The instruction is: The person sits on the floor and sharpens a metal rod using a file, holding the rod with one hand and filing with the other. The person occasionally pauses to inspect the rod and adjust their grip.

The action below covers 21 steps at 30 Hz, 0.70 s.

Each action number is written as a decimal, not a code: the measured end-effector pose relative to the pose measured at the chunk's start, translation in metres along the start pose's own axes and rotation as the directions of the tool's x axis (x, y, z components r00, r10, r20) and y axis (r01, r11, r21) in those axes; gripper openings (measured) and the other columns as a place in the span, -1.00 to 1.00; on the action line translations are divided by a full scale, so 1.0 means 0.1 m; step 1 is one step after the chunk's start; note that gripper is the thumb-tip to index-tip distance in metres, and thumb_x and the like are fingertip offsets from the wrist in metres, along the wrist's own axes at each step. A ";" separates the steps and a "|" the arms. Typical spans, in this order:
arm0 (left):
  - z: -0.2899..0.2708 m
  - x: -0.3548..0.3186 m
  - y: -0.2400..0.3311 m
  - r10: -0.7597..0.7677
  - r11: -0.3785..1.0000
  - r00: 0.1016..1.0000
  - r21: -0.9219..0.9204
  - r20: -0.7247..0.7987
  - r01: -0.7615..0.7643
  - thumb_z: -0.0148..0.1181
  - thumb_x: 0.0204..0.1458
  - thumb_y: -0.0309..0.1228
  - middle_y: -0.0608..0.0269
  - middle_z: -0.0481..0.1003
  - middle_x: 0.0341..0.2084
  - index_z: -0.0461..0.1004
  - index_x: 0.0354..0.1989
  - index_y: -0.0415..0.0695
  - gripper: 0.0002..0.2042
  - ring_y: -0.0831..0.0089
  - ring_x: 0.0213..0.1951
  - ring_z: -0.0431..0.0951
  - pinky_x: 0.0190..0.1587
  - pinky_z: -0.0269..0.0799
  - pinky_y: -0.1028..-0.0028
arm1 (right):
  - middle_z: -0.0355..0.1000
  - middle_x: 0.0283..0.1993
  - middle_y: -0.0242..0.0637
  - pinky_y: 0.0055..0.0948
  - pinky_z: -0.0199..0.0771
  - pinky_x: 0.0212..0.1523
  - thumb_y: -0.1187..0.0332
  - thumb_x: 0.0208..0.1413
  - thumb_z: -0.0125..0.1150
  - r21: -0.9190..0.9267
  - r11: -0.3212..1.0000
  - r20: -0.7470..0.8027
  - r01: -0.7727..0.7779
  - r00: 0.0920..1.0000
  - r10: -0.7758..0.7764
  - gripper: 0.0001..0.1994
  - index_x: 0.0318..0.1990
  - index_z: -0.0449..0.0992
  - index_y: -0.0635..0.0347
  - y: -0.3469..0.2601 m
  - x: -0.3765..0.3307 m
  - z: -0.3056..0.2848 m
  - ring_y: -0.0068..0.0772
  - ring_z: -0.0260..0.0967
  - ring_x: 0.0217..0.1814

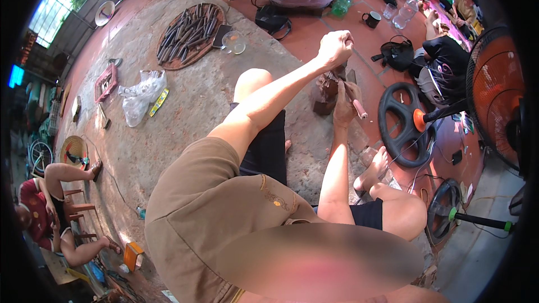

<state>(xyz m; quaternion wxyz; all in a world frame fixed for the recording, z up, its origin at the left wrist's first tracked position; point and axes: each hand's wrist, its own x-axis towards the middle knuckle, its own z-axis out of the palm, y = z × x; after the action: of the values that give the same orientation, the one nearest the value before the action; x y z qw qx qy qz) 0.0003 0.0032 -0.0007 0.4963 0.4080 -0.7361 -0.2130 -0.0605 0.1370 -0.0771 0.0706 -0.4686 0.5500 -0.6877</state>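
Observation:
My left hand (335,49) is closed in a fist just above a dark brown carved wooden block (324,95). Whatever the fist may hold is hidden. Beside the block, my right hand (345,109) grips a pink-handled chisel (360,109), its handle end sticking out to the right. The working end is lost among the fingers and the wood, so I cannot tell if it touches. Further left on the ground, a round flat basket (159,62) holds many dark, slender chisel-like tools (188,33).
A black wheel-shaped fan base (407,126) and an orange fan (497,95) stand close on the right. A plastic bag (137,98) and a pink tray (106,83) lie left. A mug (371,19) and bottles (405,14) stand beyond. Other people sit ahead, right and left.

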 end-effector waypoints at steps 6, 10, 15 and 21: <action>0.01 -0.01 0.03 0.008 1.000 1.000 0.013 0.008 -0.008 0.06 -0.08 -0.41 0.11 0.56 -0.50 0.53 -0.44 -0.14 -0.87 0.18 -0.39 0.58 -0.27 0.46 0.31 | 0.45 -0.20 -0.15 -0.38 0.46 -0.13 0.50 0.04 0.31 0.045 0.999 -0.029 0.022 0.999 -0.021 -0.90 -0.34 0.55 0.36 0.05 0.04 0.06 -0.29 0.42 -0.17; -0.01 0.00 0.01 -0.004 1.000 1.000 0.016 0.007 0.004 0.06 -0.08 -0.41 0.11 0.56 -0.49 0.53 -0.45 -0.14 -0.87 0.17 -0.38 0.58 -0.26 0.46 0.31 | 0.44 -0.21 -0.15 -0.37 0.45 -0.12 0.51 0.03 0.31 0.060 0.997 -0.019 0.056 0.998 -0.055 -0.90 -0.34 0.54 0.37 0.08 0.02 0.07 -0.28 0.42 -0.18; 0.00 0.00 0.01 0.000 1.000 1.000 0.023 -0.008 0.000 0.06 -0.11 -0.41 0.07 0.55 -0.51 0.51 -0.51 -0.13 -0.89 0.09 -0.37 0.57 -0.24 0.48 0.23 | 0.45 -0.21 -0.16 -0.37 0.43 -0.10 0.48 0.04 0.32 0.042 0.999 0.019 -0.007 1.000 0.006 -0.87 -0.34 0.54 0.38 0.03 0.04 0.04 -0.26 0.43 -0.17; 0.00 0.00 0.03 0.015 1.000 1.000 0.000 -0.010 -0.015 0.05 -0.11 -0.41 0.08 0.55 -0.51 0.50 -0.51 -0.12 -0.88 0.09 -0.37 0.57 -0.24 0.49 0.23 | 0.45 -0.20 -0.19 -0.41 0.45 -0.15 0.46 0.04 0.32 0.083 0.996 0.037 -0.042 0.999 0.039 -0.86 -0.35 0.53 0.38 0.01 0.09 0.01 -0.35 0.44 -0.19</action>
<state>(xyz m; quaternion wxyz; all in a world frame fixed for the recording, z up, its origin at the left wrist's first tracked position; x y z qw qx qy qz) -0.0006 0.0045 0.0018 0.5018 0.4034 -0.7366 -0.2071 -0.0650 0.1308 -0.0731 0.1139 -0.4659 0.5288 -0.7002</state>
